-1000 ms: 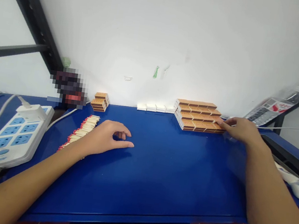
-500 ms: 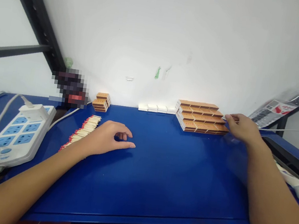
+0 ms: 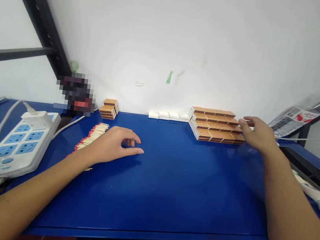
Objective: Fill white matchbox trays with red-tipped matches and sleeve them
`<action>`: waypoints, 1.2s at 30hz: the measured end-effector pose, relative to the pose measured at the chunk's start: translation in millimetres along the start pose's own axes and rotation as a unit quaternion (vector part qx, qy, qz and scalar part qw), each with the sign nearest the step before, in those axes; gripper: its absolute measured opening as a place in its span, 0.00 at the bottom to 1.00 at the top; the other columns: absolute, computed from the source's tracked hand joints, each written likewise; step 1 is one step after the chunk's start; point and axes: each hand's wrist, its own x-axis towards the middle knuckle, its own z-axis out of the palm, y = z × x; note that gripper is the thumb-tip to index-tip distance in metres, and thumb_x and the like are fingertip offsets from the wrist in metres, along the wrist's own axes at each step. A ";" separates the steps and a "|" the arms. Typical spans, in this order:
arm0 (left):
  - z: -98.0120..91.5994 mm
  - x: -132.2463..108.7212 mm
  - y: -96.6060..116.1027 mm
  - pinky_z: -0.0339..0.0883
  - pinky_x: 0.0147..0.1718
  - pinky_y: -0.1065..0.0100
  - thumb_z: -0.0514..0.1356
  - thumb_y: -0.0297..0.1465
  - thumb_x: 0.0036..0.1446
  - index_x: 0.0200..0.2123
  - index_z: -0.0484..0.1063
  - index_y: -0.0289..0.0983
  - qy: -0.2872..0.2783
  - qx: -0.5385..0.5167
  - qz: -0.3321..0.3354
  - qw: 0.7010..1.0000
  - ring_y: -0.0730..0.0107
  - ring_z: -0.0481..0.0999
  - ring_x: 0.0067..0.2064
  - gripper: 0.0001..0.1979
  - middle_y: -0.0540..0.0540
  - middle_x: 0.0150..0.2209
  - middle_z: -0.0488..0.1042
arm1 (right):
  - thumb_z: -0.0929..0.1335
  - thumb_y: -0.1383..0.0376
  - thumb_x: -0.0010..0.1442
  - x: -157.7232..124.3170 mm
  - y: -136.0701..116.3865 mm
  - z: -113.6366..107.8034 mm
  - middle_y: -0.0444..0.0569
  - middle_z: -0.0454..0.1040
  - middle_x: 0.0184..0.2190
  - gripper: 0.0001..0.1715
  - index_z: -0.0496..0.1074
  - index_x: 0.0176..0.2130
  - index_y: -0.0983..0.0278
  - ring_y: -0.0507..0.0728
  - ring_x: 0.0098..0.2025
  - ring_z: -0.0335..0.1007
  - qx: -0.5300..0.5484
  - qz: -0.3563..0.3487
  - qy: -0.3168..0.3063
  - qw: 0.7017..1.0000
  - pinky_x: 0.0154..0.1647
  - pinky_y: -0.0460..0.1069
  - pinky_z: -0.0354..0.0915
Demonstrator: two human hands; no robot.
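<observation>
My left hand hovers over the blue table beside a slanting row of red-tipped matches. Its fingers curl loosely, the thumb is apart from them, and nothing is between them. My right hand is at the right end of a stepped stack of brown matchboxes. Its thumb and index finger are slightly apart with nothing visible between them; the other fingers are partly hidden. Left of that stack, several white matchbox trays lie in a row along the wall. A smaller pile of matchboxes sits behind the matches.
A white power strip with plugs and cables lies at the left. On the right are a clear plastic package leaning by the wall and a dark flat device. A metal frame rises at the left. The table ends in front.
My right hand has lifted slightly, and its thumb and index finger look a little further apart. My left hand has shifted slightly up. The stacks look the same.
</observation>
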 end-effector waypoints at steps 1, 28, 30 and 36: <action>-5.4 0.9 -2.9 0.73 0.39 0.65 0.66 0.50 0.63 0.42 0.83 0.40 0.019 0.021 0.004 1.000 0.63 0.81 0.38 0.20 0.46 0.37 0.83 | 0.62 0.52 0.72 -1.7 -5.6 -2.7 0.66 0.81 0.52 0.29 0.73 0.59 0.70 0.68 0.54 0.77 0.006 0.002 0.007 1.000 0.57 0.57 0.68; -45.2 5.7 -81.6 0.70 0.52 0.50 0.51 0.40 0.71 0.55 0.78 0.34 0.161 0.399 -0.168 0.887 0.42 0.74 0.54 0.22 0.31 0.49 0.75 | 0.67 0.62 0.71 -66.2 -199.2 39.1 0.57 0.80 0.44 0.12 0.79 0.46 0.65 0.68 0.52 0.69 0.100 -0.370 -0.022 0.923 0.54 0.61 0.63; -46.2 5.6 -79.2 0.70 0.52 0.50 0.53 0.39 0.70 0.53 0.78 0.33 0.172 0.378 -0.145 0.898 0.43 0.74 0.54 0.20 0.32 0.48 0.76 | 0.66 0.61 0.72 -49.8 -213.5 49.1 0.59 0.79 0.46 0.16 0.79 0.51 0.67 0.69 0.54 0.67 0.054 -0.353 -0.040 0.933 0.55 0.61 0.62; -53.8 4.2 -64.0 0.64 0.32 0.62 0.59 0.39 0.66 0.39 0.80 0.39 0.135 0.181 -0.114 0.967 0.62 0.75 0.32 0.12 0.47 0.31 0.77 | 0.68 0.65 0.69 -13.0 -246.4 65.1 0.64 0.77 0.49 0.13 0.80 0.47 0.68 0.71 0.56 0.64 -0.036 -0.321 -0.121 0.939 0.52 0.59 0.60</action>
